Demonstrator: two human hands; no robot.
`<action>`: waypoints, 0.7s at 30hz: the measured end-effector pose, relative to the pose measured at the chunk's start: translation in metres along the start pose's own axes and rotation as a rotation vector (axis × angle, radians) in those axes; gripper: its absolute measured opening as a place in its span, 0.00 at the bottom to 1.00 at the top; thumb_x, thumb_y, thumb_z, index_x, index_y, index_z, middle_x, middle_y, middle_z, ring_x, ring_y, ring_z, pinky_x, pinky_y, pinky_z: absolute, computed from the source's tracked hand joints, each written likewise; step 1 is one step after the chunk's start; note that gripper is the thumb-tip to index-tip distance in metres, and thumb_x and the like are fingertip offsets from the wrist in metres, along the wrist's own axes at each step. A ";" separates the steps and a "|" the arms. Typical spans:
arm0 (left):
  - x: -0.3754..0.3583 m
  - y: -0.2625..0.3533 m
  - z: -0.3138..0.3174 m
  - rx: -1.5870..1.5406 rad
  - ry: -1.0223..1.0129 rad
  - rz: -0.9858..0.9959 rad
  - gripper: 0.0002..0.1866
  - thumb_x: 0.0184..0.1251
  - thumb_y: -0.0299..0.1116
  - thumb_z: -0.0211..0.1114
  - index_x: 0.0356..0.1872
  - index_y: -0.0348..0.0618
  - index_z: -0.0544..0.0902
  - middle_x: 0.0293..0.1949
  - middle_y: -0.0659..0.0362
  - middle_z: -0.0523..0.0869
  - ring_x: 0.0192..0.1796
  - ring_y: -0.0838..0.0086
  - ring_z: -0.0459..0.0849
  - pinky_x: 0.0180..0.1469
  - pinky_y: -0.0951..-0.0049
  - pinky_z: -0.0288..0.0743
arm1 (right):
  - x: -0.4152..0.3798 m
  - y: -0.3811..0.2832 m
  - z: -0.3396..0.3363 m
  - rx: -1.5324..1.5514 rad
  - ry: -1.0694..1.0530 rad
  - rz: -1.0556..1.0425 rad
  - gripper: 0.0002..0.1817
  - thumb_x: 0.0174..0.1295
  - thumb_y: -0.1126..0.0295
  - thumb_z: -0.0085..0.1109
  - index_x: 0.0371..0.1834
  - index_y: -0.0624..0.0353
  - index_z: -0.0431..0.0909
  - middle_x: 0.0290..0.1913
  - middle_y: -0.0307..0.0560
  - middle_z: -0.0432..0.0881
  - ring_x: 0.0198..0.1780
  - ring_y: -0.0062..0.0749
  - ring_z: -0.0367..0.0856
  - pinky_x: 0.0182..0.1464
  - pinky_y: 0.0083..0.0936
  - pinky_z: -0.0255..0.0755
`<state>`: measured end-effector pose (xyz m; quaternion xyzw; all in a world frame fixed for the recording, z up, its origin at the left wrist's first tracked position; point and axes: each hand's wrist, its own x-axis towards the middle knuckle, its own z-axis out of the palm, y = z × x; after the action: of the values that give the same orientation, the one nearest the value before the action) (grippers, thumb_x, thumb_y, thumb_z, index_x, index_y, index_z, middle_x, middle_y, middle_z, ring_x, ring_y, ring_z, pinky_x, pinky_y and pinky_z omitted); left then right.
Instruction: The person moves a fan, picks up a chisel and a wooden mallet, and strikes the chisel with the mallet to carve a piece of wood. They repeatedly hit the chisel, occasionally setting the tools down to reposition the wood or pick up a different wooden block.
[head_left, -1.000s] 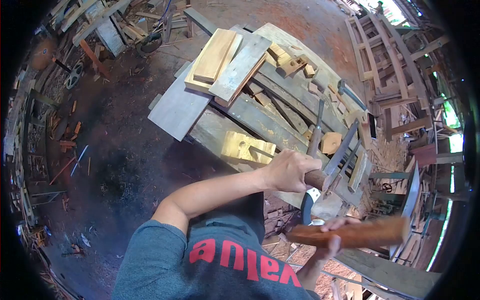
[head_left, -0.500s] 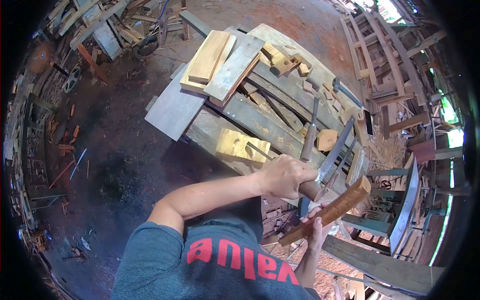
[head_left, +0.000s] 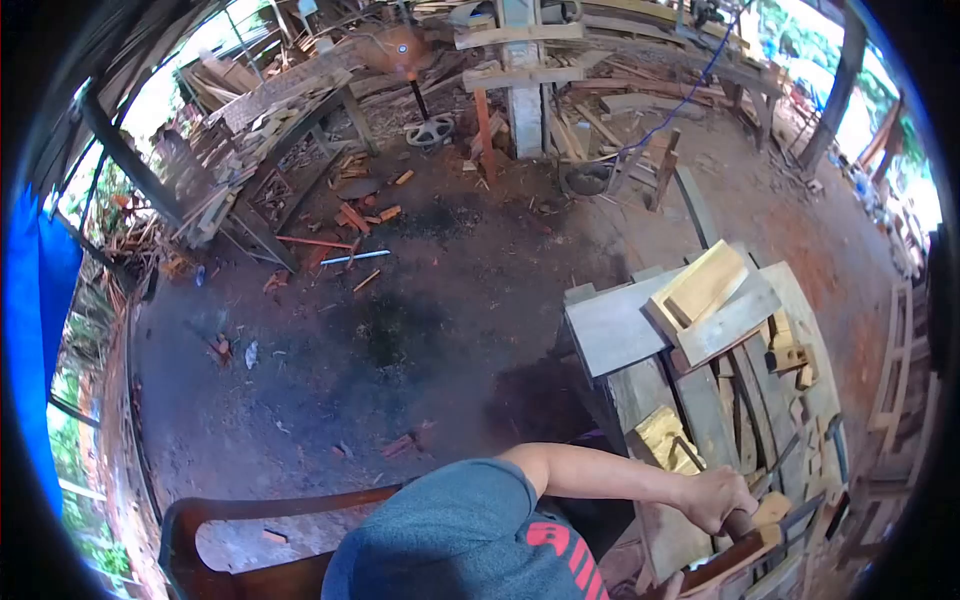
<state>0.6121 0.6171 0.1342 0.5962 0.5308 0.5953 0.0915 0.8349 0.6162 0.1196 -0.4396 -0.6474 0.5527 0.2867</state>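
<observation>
My left hand (head_left: 715, 498) is closed around a round wooden handle (head_left: 739, 524); the tool's working part is not visible. Its fist is over the right side of the workbench (head_left: 672, 525). Just below lies a long, reddish-brown piece of wood (head_left: 725, 567), its pale end towards the right. My right hand (head_left: 673, 588) shows only as fingertips at the bottom edge, against the underside of that piece. A yellow wood block (head_left: 660, 437) rests on the bench near my left wrist, with a thin dark rod (head_left: 688, 455) across it.
Boards (head_left: 715, 285) are stacked on the bench's far end. A notched wooden block (head_left: 790, 355) and several hand tools lie along its right side. Wood scraps (head_left: 365, 215) litter the dark floor. A brown wooden frame (head_left: 180, 545) curves beside me at lower left.
The view has swung left, bringing the floor and far workshop into sight; the bench now sits at lower right. My left hand still grips the handle, and the right is now mostly out of frame.
</observation>
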 end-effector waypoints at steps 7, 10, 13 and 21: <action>-0.003 -0.005 0.005 0.046 -0.045 0.012 0.17 0.33 0.35 0.75 0.26 0.46 0.76 0.22 0.53 0.80 0.32 0.51 0.82 0.29 0.54 0.69 | 0.012 0.015 -0.002 0.006 0.000 0.049 0.43 0.57 0.60 0.68 0.72 0.59 0.54 0.40 0.41 0.73 0.25 0.25 0.72 0.27 0.24 0.71; -0.003 -0.008 0.000 0.007 0.006 0.035 0.18 0.33 0.35 0.75 0.27 0.46 0.77 0.23 0.53 0.81 0.32 0.52 0.83 0.29 0.55 0.71 | 0.013 0.029 -0.008 0.026 0.006 0.087 0.44 0.57 0.61 0.67 0.74 0.58 0.53 0.41 0.40 0.73 0.24 0.25 0.72 0.25 0.24 0.70; 0.001 0.004 -0.005 0.053 -0.031 0.098 0.16 0.36 0.35 0.73 0.28 0.47 0.77 0.25 0.54 0.81 0.33 0.55 0.84 0.31 0.58 0.74 | 0.006 0.048 -0.041 0.184 0.058 0.161 0.45 0.58 0.62 0.66 0.76 0.58 0.52 0.41 0.40 0.74 0.22 0.24 0.71 0.24 0.25 0.70; -0.019 0.035 0.015 0.133 -0.257 0.146 0.17 0.35 0.38 0.71 0.28 0.46 0.77 0.25 0.58 0.80 0.30 0.58 0.84 0.30 0.58 0.77 | -0.021 -0.014 -0.064 -0.184 0.032 -0.010 0.46 0.55 0.60 0.70 0.73 0.63 0.54 0.49 0.49 0.73 0.48 0.34 0.76 0.52 0.29 0.70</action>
<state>0.6473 0.5961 0.1442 0.7094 0.5082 0.4825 0.0754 0.8955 0.6271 0.1501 -0.4693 -0.6929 0.4825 0.2583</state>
